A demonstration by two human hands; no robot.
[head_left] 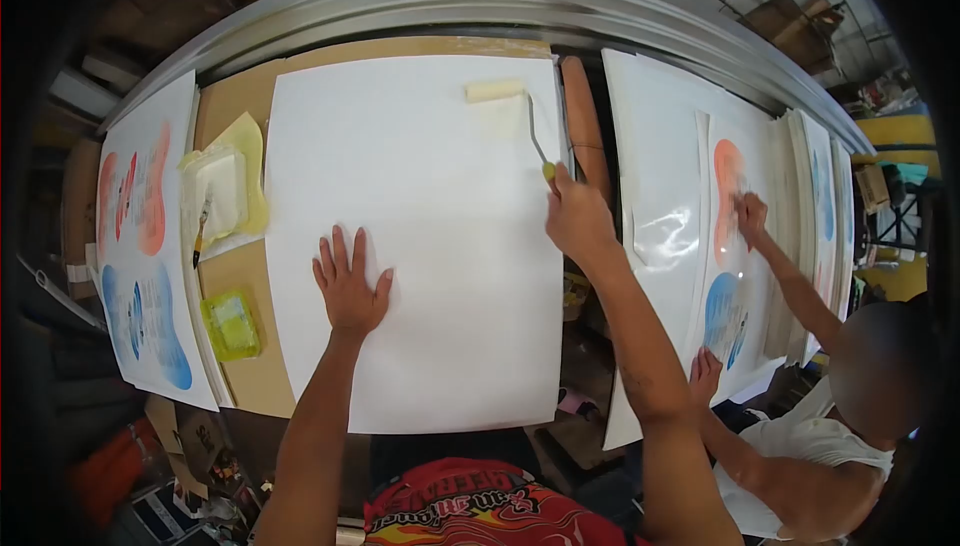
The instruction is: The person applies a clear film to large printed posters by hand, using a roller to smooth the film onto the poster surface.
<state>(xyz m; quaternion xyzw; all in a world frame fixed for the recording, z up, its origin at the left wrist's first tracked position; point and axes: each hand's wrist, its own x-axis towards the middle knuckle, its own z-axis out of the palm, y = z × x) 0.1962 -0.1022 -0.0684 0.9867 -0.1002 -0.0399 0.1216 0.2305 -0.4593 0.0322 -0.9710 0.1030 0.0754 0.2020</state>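
- Right hand [582,216]: fingers closed round the handle of a paint roller [497,92], held at arm's length, likely so its sleeve reaches the far right part of the sheet, where it rests.
- Left hand [355,286]: fingers spread flat on the white sheet [430,166], well apart from the roller, probably to stop the sheet sliding.
- Left of the sheet, on the brown tabletop [262,382]: a white tray [230,186] on yellowish paper [255,146], perhaps to catch drips; a brush [203,221] at the tray's edge; a green tub [231,326] nearer the person.
- Count: one roller, one tray, one brush, one green tub.
- Right: a co-worker's two hands [754,218] at one printed sheet [725,256], which bears two coloured shapes, orange-red and blue.
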